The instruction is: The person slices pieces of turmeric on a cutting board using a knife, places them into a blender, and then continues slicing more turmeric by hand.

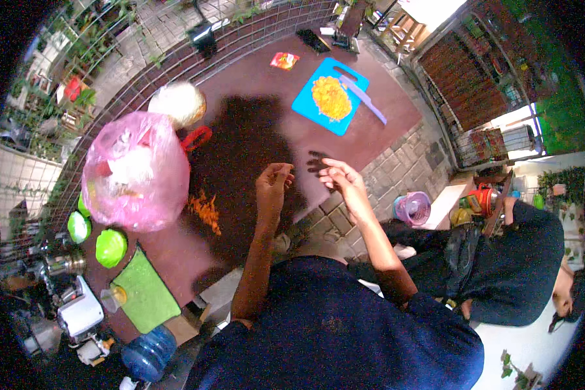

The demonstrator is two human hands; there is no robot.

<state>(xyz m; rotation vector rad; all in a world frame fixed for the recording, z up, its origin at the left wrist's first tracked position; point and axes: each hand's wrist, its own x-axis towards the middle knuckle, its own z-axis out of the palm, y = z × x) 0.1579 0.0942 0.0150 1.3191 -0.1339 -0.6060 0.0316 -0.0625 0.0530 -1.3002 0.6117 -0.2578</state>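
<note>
My left hand (274,180) is raised above the near edge of a reddish-brown table, its fingers curled and partly in shadow; whether it pinches anything small is unclear. Beside it, my right hand (341,176) has its fingers loosely apart and holds nothing visible. Beyond the hands lies a blue cutting board (312,114) with a heap of chopped orange-yellow food (332,99). A purple knife (365,100) rests across the board's right side, its end past the edge. Orange shreds (205,213), perhaps carrot peelings, lie on the table left of my left hand.
On the left, a full pink plastic bag (136,175) partly hides a red handle (196,138). Near it are green bowls (111,247), a green mat (146,287) and a clear cup (113,297). A red packet (284,61) lies far off. Another person (512,263) sits right.
</note>
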